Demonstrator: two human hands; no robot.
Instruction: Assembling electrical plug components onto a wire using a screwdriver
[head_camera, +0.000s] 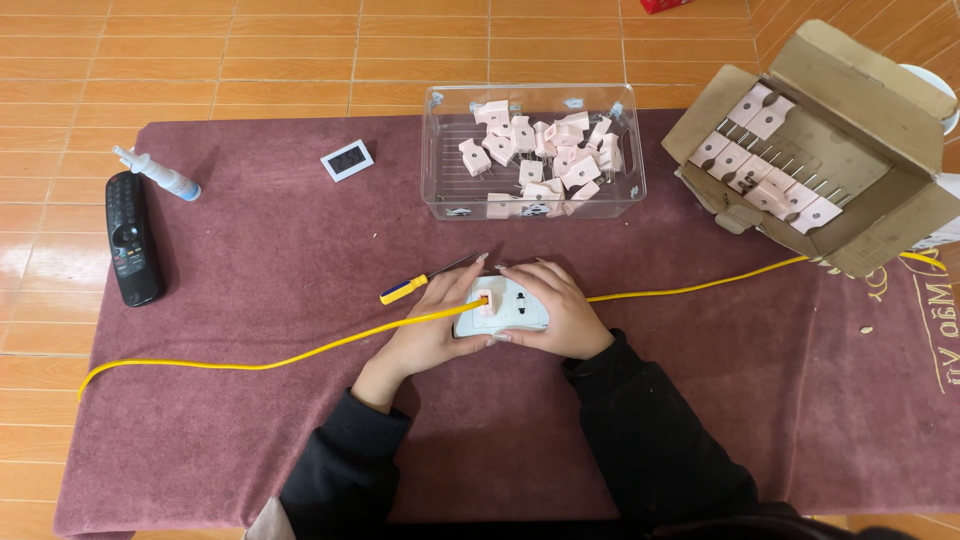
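Together, both hands (500, 320) cupping white socket block (510, 308), fingers curled

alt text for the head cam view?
Both hands, left hand and right hand, hold a white socket block on a yellow cable over a maroon mat. Behind: clear bin of pink plugs, cardboard box, screwdriver.

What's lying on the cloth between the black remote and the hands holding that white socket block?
In the head view, between the black remote and the left hand run the yellow cable and a yellow-handled screwdriver; otherwise bare maroon cloth.
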